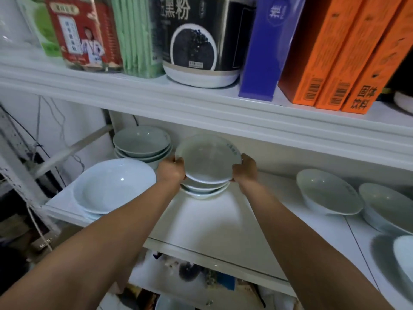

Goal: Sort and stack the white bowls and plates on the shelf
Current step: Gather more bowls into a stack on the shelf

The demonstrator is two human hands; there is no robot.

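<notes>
A stack of white plates (204, 189) stands in the middle of the white shelf (214, 222). Its top plate (207, 158) is held at both sides: my left hand (171, 170) grips the left rim, my right hand (245, 168) grips the right rim. Behind them to the left sits a stack of white bowls (143, 143). A large white bowl (114, 185) rests at the shelf's left front on another dish. Two more white bowls (327, 193) (388, 209) stand at the right, and a white plate (400, 256) lies at the far right edge.
The upper shelf (178, 101) overhangs closely, carrying a red jar (85, 34), a green pack (136, 36), a black tub (201, 41), a blue box (266, 52) and orange boxes (339, 54). Cluttered items lie on the shelf below (201, 274). Metal bars and wires are at left.
</notes>
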